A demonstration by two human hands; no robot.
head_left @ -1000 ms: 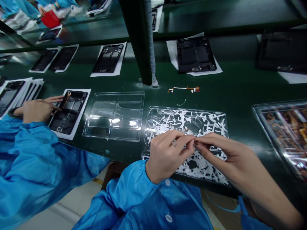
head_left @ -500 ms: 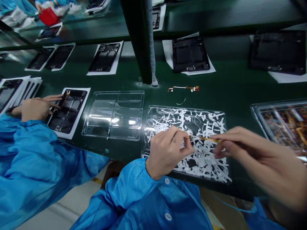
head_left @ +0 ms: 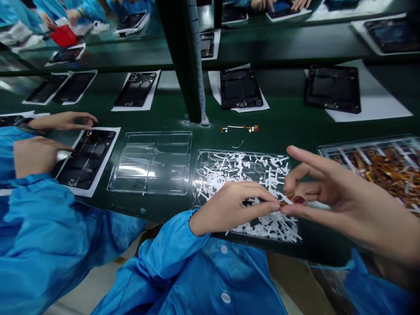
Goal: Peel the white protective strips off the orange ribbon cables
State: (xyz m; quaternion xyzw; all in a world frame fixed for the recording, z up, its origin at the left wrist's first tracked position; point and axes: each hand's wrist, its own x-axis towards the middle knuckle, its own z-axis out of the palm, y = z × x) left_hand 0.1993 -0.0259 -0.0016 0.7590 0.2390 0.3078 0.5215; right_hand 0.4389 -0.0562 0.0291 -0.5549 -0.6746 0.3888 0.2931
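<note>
A small orange flex cable [head_left: 288, 200] with a reddish end is pinched between my two hands. My left hand [head_left: 238, 203] holds one end between thumb and fingertips, over a clear tray [head_left: 196, 192] heaped with white paper strips [head_left: 241, 164]. Thumb and bent fingers of my right hand [head_left: 331, 197] grip the other end, its index finger stretched out. Much of the cable is hidden by the fingers. Another flex cable [head_left: 241, 127] with a white strip lies on the green bench behind the tray, near a thin white strip [head_left: 237, 144].
To the right, a clear tray [head_left: 324, 151] holds many flex cables. A clear divided tray [head_left: 151, 164] lies left. Beyond it a co-worker's hands [head_left: 34, 155] touch a dark tablet housing [head_left: 87, 159]. A post [head_left: 180, 57] rises behind; several housings on paper line the belt.
My hands have come closer together around the flex cable, and my right index finger has lifted away. The view has shifted; a housing on the belt at right appears farther left.
</note>
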